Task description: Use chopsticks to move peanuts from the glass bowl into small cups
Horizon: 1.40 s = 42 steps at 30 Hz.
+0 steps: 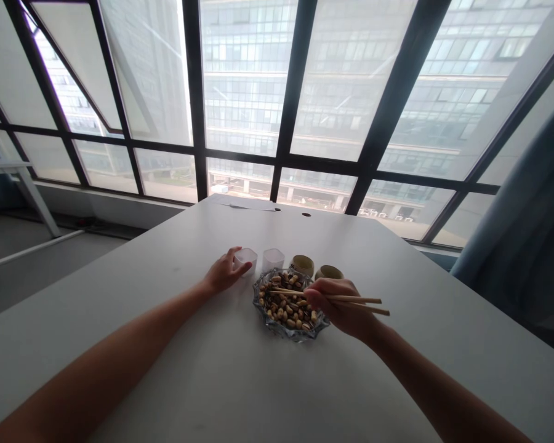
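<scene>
My right hand (341,304) is closed around a pair of wooden chopsticks (357,300). Their tips reach over the left part of a glass bowl (292,335) with a jagged rim. Nuts in shells (292,312) and darker seeds fill the bowl; whether the tips pinch a piece is too small to tell. My left hand (225,271) grips a small translucent white cup (248,258) from its left side, thumb in front. A second translucent cup (273,258) stands just right of it, behind the bowl.
Two round olive-coloured cups (303,264) stand behind the bowl to the right, one partly hidden by my right hand. White paper (244,202) lies at the table's far end, near two dark round holes. The white table (203,381) extends toward large windows, with a curtain (521,209) at right.
</scene>
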Each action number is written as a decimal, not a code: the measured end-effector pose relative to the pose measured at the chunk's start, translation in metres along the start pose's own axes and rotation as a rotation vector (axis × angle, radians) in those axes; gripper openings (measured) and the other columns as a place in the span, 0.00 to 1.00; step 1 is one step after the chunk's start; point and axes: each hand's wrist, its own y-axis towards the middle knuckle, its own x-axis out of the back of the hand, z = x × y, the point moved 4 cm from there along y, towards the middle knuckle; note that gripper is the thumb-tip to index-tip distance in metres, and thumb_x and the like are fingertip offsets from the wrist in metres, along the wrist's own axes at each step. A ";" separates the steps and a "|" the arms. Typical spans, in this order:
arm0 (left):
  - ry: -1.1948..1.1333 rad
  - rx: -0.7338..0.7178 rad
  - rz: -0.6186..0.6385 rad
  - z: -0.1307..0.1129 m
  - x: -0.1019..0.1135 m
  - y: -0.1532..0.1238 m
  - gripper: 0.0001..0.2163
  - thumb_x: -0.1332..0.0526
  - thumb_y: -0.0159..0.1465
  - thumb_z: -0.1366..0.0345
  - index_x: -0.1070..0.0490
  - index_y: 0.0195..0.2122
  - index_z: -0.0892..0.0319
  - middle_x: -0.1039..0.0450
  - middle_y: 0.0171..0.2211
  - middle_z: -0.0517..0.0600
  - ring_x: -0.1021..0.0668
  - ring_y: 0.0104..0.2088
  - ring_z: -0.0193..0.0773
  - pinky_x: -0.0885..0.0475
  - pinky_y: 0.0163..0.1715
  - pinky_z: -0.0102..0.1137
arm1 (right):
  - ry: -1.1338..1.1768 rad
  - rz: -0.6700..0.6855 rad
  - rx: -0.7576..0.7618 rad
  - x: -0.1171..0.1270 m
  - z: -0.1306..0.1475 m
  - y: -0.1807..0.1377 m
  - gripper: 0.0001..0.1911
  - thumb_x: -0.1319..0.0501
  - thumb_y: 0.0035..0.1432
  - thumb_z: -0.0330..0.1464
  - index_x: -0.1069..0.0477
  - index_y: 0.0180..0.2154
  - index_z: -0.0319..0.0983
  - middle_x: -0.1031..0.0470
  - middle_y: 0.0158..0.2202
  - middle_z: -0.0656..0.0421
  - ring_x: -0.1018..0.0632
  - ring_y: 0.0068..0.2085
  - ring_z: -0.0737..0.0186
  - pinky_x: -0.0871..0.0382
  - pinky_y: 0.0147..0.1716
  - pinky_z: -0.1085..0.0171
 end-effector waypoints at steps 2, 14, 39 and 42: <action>0.009 0.001 0.009 0.000 0.000 -0.001 0.39 0.48 0.61 0.35 0.38 0.61 0.63 0.25 0.40 0.58 0.21 0.40 0.50 0.27 0.45 0.43 | -0.035 0.006 0.031 -0.003 0.001 0.000 0.16 0.39 0.64 0.41 0.24 0.27 0.41 0.25 0.21 0.59 0.27 0.20 0.65 0.35 0.20 0.66; 0.010 -0.003 0.011 -0.002 0.001 -0.001 0.37 0.48 0.62 0.36 0.38 0.61 0.61 0.24 0.38 0.56 0.21 0.39 0.49 0.27 0.43 0.41 | -0.094 0.020 -0.013 -0.012 -0.005 -0.006 0.15 0.40 0.64 0.43 0.24 0.30 0.43 0.25 0.23 0.59 0.28 0.22 0.64 0.34 0.22 0.65; -0.014 0.016 0.027 -0.006 0.004 -0.004 0.33 0.45 0.62 0.41 0.38 0.61 0.60 0.23 0.44 0.58 0.21 0.45 0.51 0.28 0.45 0.41 | 0.539 -0.576 -0.446 0.036 -0.067 -0.002 0.26 0.31 0.47 0.55 0.27 0.27 0.37 0.25 0.16 0.58 0.26 0.14 0.62 0.31 0.12 0.66; -0.003 0.016 0.040 -0.007 0.005 -0.005 0.33 0.46 0.63 0.41 0.39 0.61 0.61 0.23 0.45 0.60 0.21 0.46 0.51 0.29 0.46 0.41 | 0.280 -0.492 -0.302 0.038 -0.050 -0.003 0.23 0.34 0.55 0.52 0.26 0.27 0.39 0.24 0.18 0.58 0.24 0.16 0.62 0.29 0.15 0.65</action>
